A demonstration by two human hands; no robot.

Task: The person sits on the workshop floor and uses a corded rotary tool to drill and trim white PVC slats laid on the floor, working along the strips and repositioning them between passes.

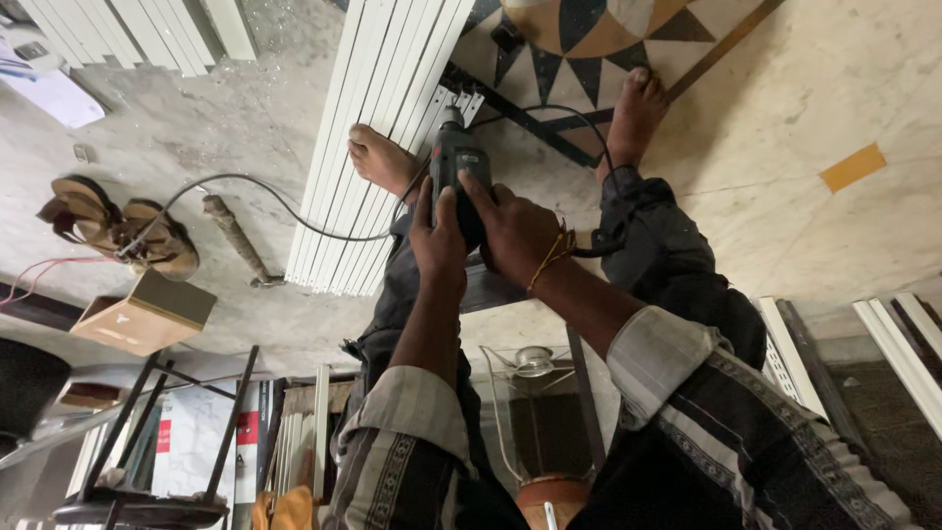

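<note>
Both of my hands grip a dark green power drill [455,157] that points down at the floor. My left hand [437,238] wraps the left side of its body. My right hand [513,232], with a yellow thread at the wrist, holds the right side and rear. The drill's tip meets the ends of white slotted strips [465,104] lying on the floor. One of my bare feet [380,159] rests on a long bundle of white plastic channels [378,108]; the other foot [637,108] stands on the patterned marble floor. A black cable [265,191] runs off from the drill.
A pair of sandals [118,231], a hammer [235,243] and a small cardboard box [147,312] lie on the floor to the left. More white channels lie at top left [128,29] and far right [908,339]. A clear jar [535,412] and a black stool [147,496] are close below.
</note>
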